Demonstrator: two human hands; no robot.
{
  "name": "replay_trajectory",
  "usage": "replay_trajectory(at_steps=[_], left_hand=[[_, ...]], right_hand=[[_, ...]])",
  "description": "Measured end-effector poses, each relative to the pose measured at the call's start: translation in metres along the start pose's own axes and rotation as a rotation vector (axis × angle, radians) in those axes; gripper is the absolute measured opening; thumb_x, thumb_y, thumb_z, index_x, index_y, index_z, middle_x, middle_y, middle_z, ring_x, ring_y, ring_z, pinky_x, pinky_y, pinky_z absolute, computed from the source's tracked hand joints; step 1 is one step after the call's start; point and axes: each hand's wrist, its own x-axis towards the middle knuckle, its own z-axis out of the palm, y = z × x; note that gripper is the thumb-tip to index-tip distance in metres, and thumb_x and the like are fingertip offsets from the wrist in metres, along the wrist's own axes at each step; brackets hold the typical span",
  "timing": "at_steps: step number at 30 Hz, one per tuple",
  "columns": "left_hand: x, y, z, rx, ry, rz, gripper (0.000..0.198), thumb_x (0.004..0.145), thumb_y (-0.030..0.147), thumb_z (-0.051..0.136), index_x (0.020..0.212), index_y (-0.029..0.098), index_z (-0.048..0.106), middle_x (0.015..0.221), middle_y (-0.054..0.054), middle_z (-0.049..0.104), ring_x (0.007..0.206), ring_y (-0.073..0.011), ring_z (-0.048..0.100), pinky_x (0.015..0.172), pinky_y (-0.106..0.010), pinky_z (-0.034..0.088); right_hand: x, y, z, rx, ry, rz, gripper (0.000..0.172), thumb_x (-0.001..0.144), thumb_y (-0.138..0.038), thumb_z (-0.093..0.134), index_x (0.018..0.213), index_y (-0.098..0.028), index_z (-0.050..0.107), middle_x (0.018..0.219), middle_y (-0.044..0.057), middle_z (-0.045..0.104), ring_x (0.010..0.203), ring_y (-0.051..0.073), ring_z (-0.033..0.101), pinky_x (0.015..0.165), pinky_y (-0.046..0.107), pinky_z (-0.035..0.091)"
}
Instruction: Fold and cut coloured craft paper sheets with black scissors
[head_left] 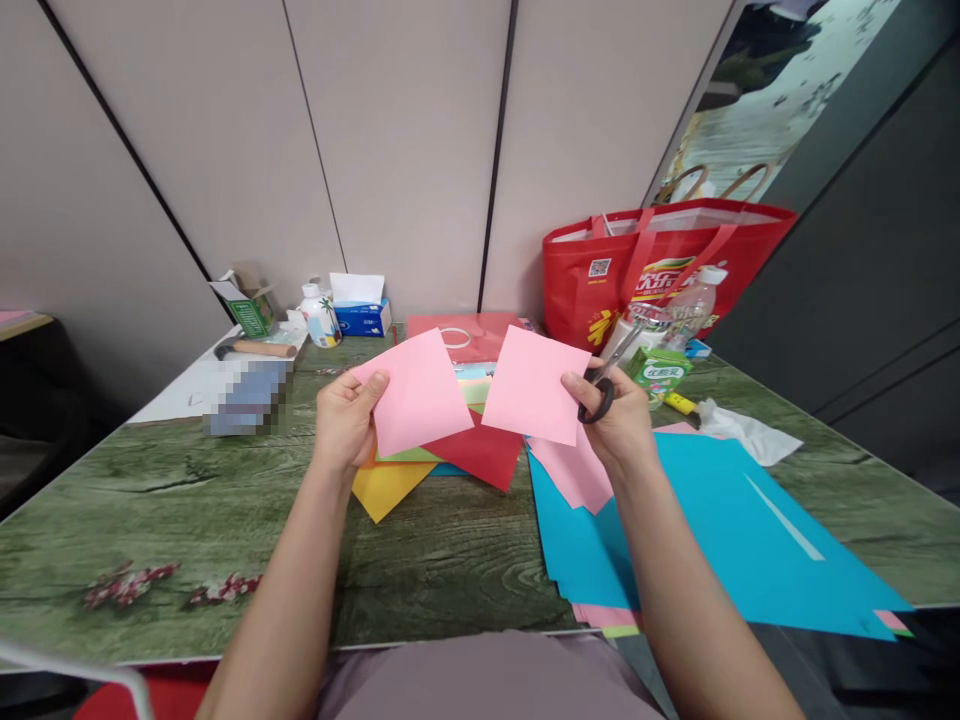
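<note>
My left hand [349, 415] pinches a square of pink paper [420, 390] by its left edge. A second pink paper piece [534, 385] is gripped at its right edge by my right hand [616, 410], which also holds scissors [598, 398] with black handles, blades pointing up and away. The two pieces are apart, with a narrow gap between them. Below them on the table lie a red sheet [487, 450], a yellow sheet [391, 490] and other coloured papers, partly hidden. More pink paper [574, 470] lies under my right hand.
Large blue sheets [720, 540] cover the table's right side, overhanging the front edge. Behind stand a red bag [585, 270], a plastic bottle [694, 305] and a green carton [660, 372]. At back left are a tissue box [364, 318], a white bottle [321, 318] and a hammer [259, 348].
</note>
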Motion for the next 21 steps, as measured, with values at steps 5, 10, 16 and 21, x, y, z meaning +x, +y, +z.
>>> replay_trajectory(at_steps=[5,10,16,21], left_hand=[[0.0,-0.0013,-0.0003,-0.008,0.004,-0.012,0.034,0.051,0.032,0.081,0.078,0.014,0.07,0.073,-0.007,0.073,0.065,-0.0197,0.067,0.062,-0.03,0.054],[0.0001,-0.0036,0.0002,-0.008,-0.021,-0.005,0.033,0.054,0.031,0.08,0.08,0.014,0.07,0.075,-0.007,0.073,0.064,-0.0191,0.067,0.063,-0.03,0.055],[-0.0011,-0.003,0.0017,0.001,-0.016,0.021,0.032,0.055,0.031,0.079,0.081,0.014,0.07,0.075,-0.007,0.073,0.067,-0.0197,0.067,0.063,-0.03,0.055],[-0.004,-0.0035,0.0055,0.007,-0.005,0.013,0.034,0.052,0.032,0.08,0.079,0.014,0.07,0.074,-0.007,0.073,0.068,-0.0208,0.067,0.062,-0.031,0.053]], right_hand=[[0.0001,0.0014,-0.0014,-0.07,-0.024,0.028,0.039,0.058,-0.031,0.078,0.092,-0.02,0.063,0.083,0.002,0.066,0.068,0.016,0.06,0.062,0.03,0.05],[-0.001,-0.001,0.0008,-0.035,-0.026,0.039,0.037,0.056,-0.029,0.079,0.088,-0.019,0.065,0.082,0.001,0.066,0.068,0.015,0.06,0.062,0.029,0.049],[-0.0019,0.0004,-0.0005,-0.151,-0.04,0.049,0.04,0.053,-0.034,0.08,0.086,-0.018,0.064,0.072,0.0,0.063,0.058,0.013,0.055,0.053,0.026,0.045],[-0.0042,0.0011,0.0007,-0.497,0.056,-0.016,0.045,0.055,-0.041,0.076,0.089,-0.016,0.061,0.067,0.002,0.063,0.059,0.017,0.056,0.052,0.029,0.044]])
